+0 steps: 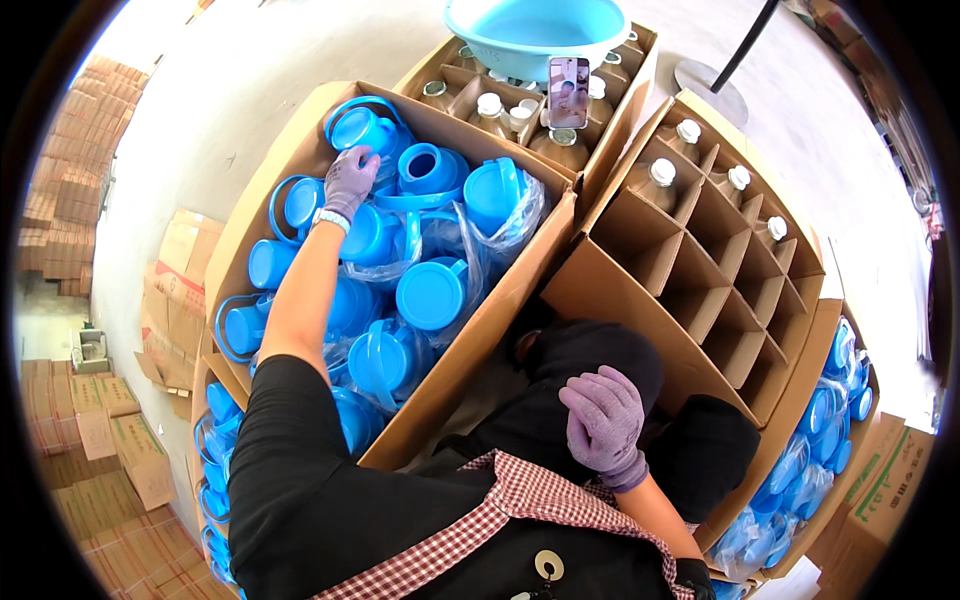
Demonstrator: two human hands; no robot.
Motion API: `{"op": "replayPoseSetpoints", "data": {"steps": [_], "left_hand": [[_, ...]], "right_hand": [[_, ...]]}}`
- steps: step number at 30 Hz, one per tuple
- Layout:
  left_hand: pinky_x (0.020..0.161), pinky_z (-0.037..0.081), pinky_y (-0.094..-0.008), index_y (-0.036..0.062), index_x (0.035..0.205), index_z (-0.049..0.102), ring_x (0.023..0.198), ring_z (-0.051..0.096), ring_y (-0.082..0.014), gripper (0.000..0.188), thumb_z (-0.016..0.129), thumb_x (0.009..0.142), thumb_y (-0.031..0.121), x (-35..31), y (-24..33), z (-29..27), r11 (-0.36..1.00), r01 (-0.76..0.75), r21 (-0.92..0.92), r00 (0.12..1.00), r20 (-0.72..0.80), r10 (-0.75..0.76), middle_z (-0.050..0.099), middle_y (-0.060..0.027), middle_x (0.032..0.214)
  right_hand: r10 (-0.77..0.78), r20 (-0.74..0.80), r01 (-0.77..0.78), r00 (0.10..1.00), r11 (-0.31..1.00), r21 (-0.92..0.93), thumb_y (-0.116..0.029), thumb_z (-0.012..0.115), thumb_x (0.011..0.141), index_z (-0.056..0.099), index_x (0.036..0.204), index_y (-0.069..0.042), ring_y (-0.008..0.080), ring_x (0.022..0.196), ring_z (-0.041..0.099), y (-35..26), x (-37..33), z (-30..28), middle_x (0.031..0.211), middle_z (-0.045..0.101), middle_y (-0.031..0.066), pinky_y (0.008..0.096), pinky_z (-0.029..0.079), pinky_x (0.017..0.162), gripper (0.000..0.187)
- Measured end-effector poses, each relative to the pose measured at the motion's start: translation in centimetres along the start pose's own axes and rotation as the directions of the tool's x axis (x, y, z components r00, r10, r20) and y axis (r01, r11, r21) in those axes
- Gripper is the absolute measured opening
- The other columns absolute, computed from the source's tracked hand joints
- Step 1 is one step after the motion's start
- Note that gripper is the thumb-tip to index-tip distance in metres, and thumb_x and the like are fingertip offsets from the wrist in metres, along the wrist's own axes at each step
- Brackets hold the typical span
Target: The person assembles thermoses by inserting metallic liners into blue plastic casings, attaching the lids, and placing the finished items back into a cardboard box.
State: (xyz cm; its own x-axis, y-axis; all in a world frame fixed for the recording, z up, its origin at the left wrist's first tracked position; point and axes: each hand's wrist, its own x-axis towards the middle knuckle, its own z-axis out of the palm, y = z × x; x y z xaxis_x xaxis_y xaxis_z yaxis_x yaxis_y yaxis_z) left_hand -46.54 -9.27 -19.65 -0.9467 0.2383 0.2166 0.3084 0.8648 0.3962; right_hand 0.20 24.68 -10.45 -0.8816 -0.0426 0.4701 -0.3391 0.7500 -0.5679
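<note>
My left hand, in a purple-grey glove, reaches into a large cardboard box heaped with blue plastic lids. Its fingers bend closed at the lower edge of one blue lid that has a loop handle; the fingertips are partly hidden. Beside it sits a blue piece with a round hole. Other lids, such as one round lid, lie among clear plastic bags. Gloved alike, my right hand is held above my dark-clothed legs, its fingers slightly bent and apart, with nothing visible in it.
At the right stands a divided carton with several white-capped bottles in its far cells. Behind, another bottle carton carries a light-blue basin and a phone. More blue lids fill a box at far right. Stacked cartons line the left.
</note>
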Motion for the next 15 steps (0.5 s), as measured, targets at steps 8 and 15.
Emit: {"op": "replayPoseSetpoints", "data": {"steps": [8, 15], "left_hand": [[0.092, 0.056, -0.0432, 0.0105, 0.111, 0.079, 0.1, 0.074, -0.032, 0.043, 0.077, 0.083, 0.043, 2.9, 0.5, 0.0, 0.958, 0.164, 0.234, 0.873, 0.419, -0.251, 0.078, -0.0147, 0.109], [0.08, 0.056, -0.043, 0.0112, 0.097, 0.081, 0.088, 0.075, -0.0292, 0.024, 0.076, 0.086, 0.033, 1.7, 2.1, -3.4, 0.974, 0.163, 0.157, 0.985, 0.036, -0.17, 0.079, -0.0111, 0.092]], "right_hand": [[-0.003, -0.033, 0.004, 0.999, 1.0, 0.031, -0.001, 0.071, 0.072, 0.073, 0.106, -0.009, 0.0289, 0.101, 0.07, 0.2, 0.3, 0.0, 0.107, 0.073, 0.0083, 0.0476, 0.054, 0.1, 0.035], [0.004, -0.012, -0.003, 1.0, 0.999, 0.047, 0.001, 0.07, 0.071, 0.073, 0.103, -0.008, 0.0298, 0.099, 0.071, 0.1, 0.2, -0.5, 0.104, 0.074, 0.0091, 0.0485, 0.054, 0.099, 0.034]]}}
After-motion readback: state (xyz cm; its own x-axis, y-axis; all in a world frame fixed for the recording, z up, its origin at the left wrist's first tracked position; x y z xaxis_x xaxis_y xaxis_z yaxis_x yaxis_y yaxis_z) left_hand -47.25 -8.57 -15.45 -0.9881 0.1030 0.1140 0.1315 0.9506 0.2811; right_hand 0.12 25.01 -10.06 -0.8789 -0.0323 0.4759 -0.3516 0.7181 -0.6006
